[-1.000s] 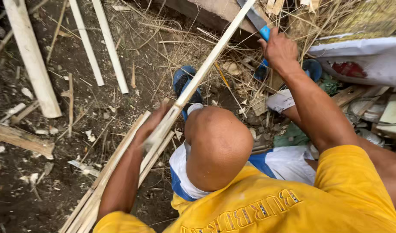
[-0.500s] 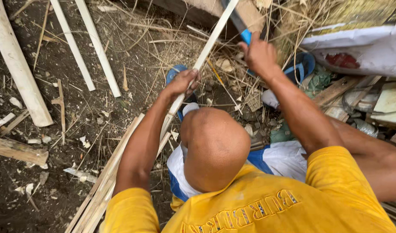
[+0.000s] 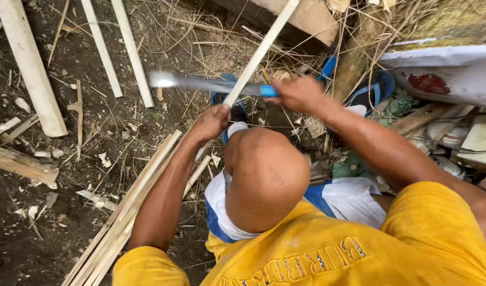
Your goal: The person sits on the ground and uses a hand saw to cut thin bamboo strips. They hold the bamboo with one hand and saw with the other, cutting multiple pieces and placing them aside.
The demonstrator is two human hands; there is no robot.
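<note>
My left hand (image 3: 210, 123) grips a long pale wooden strip (image 3: 264, 47) that slants up to the top right. My right hand (image 3: 298, 94) is closed on the blue handle of a long knife (image 3: 200, 83). Its grey blade lies level, points left and crosses the strip just above my left hand. I see a bare head and a yellow shirt (image 3: 327, 249) from above, with blue-and-white shorts (image 3: 343, 198) below the arms.
A bundle of similar strips (image 3: 129, 212) lies on the dirt at lower left. Thicker pale sticks (image 3: 31, 69) and slats (image 3: 131, 53) lie at upper left. Dry grass, a blue sandal (image 3: 378, 87), a white board (image 3: 444, 69) and scrap wood crowd the right.
My right hand has come down and left, and the blade has swung from pointing up to lying level across the strip. My left hand has shifted along the strip.
</note>
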